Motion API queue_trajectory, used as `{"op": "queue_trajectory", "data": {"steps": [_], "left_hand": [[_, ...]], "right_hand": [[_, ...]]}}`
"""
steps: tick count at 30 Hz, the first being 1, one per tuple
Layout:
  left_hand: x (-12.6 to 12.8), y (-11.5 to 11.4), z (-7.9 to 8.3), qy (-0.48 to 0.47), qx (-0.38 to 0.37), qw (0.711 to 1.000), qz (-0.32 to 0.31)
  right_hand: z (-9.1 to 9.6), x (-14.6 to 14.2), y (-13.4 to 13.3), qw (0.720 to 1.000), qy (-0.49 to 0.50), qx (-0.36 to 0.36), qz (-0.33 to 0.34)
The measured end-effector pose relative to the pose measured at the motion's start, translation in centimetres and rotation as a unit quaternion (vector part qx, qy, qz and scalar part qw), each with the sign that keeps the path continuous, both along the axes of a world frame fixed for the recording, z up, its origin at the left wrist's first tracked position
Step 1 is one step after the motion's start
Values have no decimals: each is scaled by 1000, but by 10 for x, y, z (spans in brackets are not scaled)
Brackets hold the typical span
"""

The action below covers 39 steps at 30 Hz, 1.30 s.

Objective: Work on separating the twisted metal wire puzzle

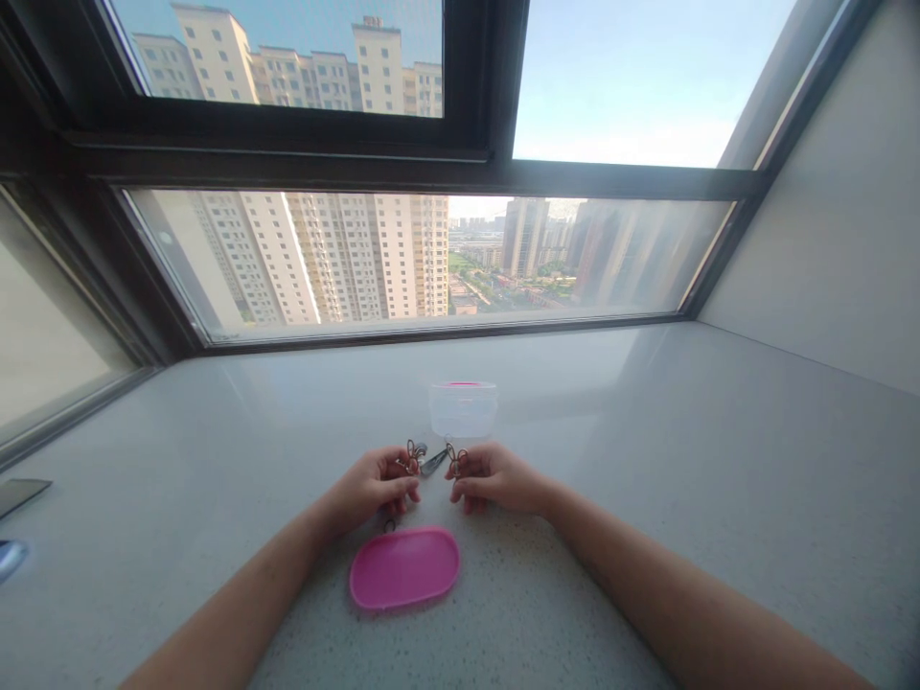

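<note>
Head-camera view, looking down across a speckled grey stone counter [589,575]. Both forearms extended toward the counter's far edge, converging near its middle.

Left hand [375,486]: fingers curled and drawn narrow, pinching a small bronze-coloured twisted wire loop [412,457] at the fingertips.

Right hand [495,477]: fingers likewise narrow, pinching a second twisted wire loop [455,461]. The two hands were just apart, with the loops facing each other. The fine shape of both loops was too small to resolve.

A silver metal piece [433,463] sat between the two loops. Whether it touched either loop could not be determined.

Beyond the hands, a clear plastic tub [464,410] with a pink rim stood upright, just past the right-hand loop and well short of the far edge. A pink oval lid [403,567] lay flat toward the near side, just in front of the left hand. A small dark wire ring [389,525] lay between that hand and the lid.

At the left edge of the frame, a dark flat item [18,494] and a blue-grey object [11,558] lay on the counter, both cut off by the frame. Along the far edge ran a dark-framed window [431,259], with high-rise apartment blocks outside.
</note>
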<state>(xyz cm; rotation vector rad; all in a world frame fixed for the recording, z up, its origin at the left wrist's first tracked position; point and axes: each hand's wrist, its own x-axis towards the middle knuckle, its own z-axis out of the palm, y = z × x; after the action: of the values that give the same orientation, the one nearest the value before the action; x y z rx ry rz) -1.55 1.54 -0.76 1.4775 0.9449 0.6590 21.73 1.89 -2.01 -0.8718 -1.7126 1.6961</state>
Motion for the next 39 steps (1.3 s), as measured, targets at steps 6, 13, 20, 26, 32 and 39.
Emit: {"op": "queue_trajectory", "data": {"steps": [6,13,20,26,32,39], "left_hand": [[0,-1,1,-3,0,1000,7],[0,-3,4,0,-2,1000,1],[0,-2,2,-4,3,1000,-10],[0,-2,3,2,-2,1000,-13],[0,-2,5,8,-1,1000,-16],[1,-2,5,11,1,1000,-20]], "right_hand": [[0,1,0,1000,2,-2,3],[3,0,-1,1000,-3,-5,2],[1,1,0,1000,0,-3,3],[1,-1,1,1000,3,-8,2],[2,0,0,1000,6,-13,5],[3,-1,0,1000,3,-13,1]]}}
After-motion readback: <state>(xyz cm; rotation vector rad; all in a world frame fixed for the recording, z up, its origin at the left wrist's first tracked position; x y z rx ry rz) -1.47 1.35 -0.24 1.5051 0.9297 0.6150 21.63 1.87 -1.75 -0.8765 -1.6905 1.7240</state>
